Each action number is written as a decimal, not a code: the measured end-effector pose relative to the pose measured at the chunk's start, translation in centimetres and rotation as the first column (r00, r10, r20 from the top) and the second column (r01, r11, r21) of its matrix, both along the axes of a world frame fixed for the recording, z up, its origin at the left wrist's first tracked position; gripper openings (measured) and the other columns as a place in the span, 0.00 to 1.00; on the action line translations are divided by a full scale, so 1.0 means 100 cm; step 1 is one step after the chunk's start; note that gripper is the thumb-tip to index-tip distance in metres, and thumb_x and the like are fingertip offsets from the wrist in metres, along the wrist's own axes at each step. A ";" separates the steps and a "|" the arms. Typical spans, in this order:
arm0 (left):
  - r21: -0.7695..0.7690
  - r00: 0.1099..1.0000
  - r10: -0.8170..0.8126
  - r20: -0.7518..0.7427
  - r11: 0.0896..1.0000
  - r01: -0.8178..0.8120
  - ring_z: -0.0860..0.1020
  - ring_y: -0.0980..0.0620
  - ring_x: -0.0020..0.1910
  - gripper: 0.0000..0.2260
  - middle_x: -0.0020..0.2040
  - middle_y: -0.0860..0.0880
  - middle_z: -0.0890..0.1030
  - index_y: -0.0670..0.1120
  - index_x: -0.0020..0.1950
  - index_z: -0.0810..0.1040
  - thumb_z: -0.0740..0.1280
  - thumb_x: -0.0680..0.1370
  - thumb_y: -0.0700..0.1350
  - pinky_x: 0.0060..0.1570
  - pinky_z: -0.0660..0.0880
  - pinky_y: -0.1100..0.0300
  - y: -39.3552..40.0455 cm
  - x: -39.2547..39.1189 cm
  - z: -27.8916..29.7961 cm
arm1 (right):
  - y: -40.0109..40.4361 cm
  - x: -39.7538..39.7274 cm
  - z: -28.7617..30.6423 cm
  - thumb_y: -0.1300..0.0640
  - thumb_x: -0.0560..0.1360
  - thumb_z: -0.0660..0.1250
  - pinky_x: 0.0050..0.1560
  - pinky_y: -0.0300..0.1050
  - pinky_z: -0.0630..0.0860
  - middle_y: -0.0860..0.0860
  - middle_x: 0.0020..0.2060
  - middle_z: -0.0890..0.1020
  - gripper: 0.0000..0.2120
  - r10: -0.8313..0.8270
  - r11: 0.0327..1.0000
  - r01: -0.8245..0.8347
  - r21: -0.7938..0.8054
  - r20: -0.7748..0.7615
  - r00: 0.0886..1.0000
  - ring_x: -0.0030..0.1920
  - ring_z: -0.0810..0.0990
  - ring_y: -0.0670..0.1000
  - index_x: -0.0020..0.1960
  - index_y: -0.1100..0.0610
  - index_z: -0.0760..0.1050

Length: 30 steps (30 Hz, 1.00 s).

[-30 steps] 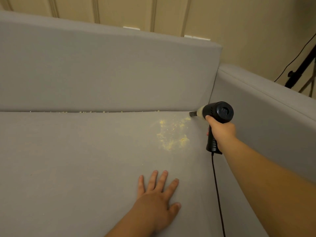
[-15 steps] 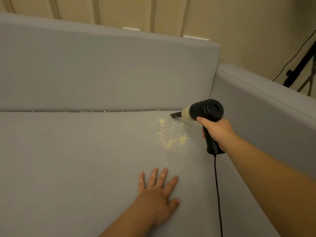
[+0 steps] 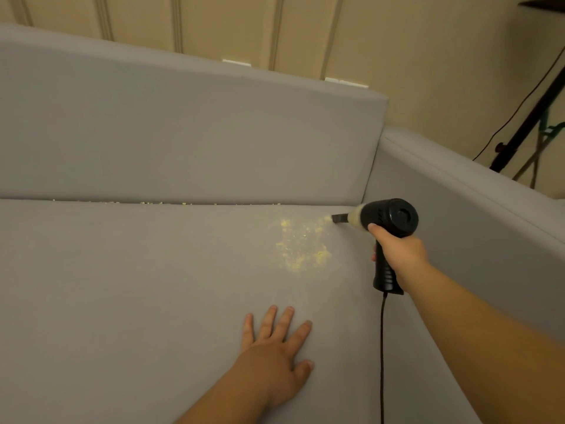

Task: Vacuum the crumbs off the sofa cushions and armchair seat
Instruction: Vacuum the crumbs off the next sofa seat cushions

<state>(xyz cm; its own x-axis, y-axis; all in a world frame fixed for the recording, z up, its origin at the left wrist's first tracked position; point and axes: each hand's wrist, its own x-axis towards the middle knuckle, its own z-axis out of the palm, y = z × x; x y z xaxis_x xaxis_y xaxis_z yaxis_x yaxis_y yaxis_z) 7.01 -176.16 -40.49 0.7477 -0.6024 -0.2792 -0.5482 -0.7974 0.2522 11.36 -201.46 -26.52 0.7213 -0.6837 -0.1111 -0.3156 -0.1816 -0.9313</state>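
Right hand [image 3: 399, 250] wrapped around the grip of a black handheld vacuum [image 3: 386, 223], cord [image 3: 382, 347] hanging from the handle base. Nozzle points left, tip just beside the upper right edge of the crumbs [image 3: 301, 244]. Left hand [image 3: 279, 359] flat, fingers spread, palm down on the grey seat cushion [image 3: 137, 301], near the crumb patch, on the side closer to the camera. More crumbs line the seam under the back cushion [image 3: 183, 142]. Armrest [image 3: 489, 209] to the right; dark stand [image 3: 526, 117] behind it.

Handheld vacuum [image 3: 385, 221] beside sofa crumbs [image 3: 301, 244]
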 end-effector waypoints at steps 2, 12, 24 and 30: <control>0.011 1.000 -0.001 -0.003 1.000 0.001 0.29 0.47 0.81 0.31 0.83 0.55 0.33 0.65 0.82 0.37 0.48 0.83 0.67 0.74 0.29 0.34 0.000 0.000 0.001 | 0.001 0.003 0.000 0.47 0.75 0.77 0.54 0.58 0.83 0.58 0.40 0.85 0.15 0.028 1.000 -0.028 -0.011 -0.010 1.000 0.44 0.86 0.59 0.51 0.57 0.80; 0.008 1.000 -0.001 -0.013 1.000 0.001 0.29 0.46 0.80 0.32 0.83 0.54 0.32 0.66 0.82 0.37 0.49 0.83 0.66 0.74 0.27 0.34 -0.001 0.001 0.000 | 0.011 0.020 -0.003 0.46 0.74 0.77 0.58 0.62 0.83 0.58 0.40 0.85 0.14 0.003 0.999 -0.002 -0.034 0.010 1.000 0.48 0.87 0.62 0.48 0.55 0.80; 0.021 1.000 -0.005 -0.001 1.000 0.005 0.30 0.46 0.81 0.32 0.83 0.54 0.33 0.66 0.82 0.36 0.49 0.82 0.67 0.73 0.28 0.34 -0.002 0.002 -0.001 | 0.020 0.017 -0.005 0.47 0.76 0.76 0.45 0.49 0.81 0.57 0.42 0.86 0.15 0.161 0.985 -0.163 -0.062 -0.036 0.986 0.41 0.86 0.55 0.53 0.58 0.81; 0.005 1.000 -0.007 -0.001 1.000 0.007 0.30 0.46 0.81 0.32 0.83 0.54 0.33 0.66 0.82 0.37 0.49 0.83 0.67 0.74 0.28 0.34 0.000 0.001 -0.003 | 0.021 0.022 -0.005 0.46 0.74 0.77 0.52 0.56 0.84 0.56 0.39 0.86 0.13 0.124 0.981 -0.124 -0.152 -0.010 0.992 0.43 0.86 0.57 0.50 0.54 0.81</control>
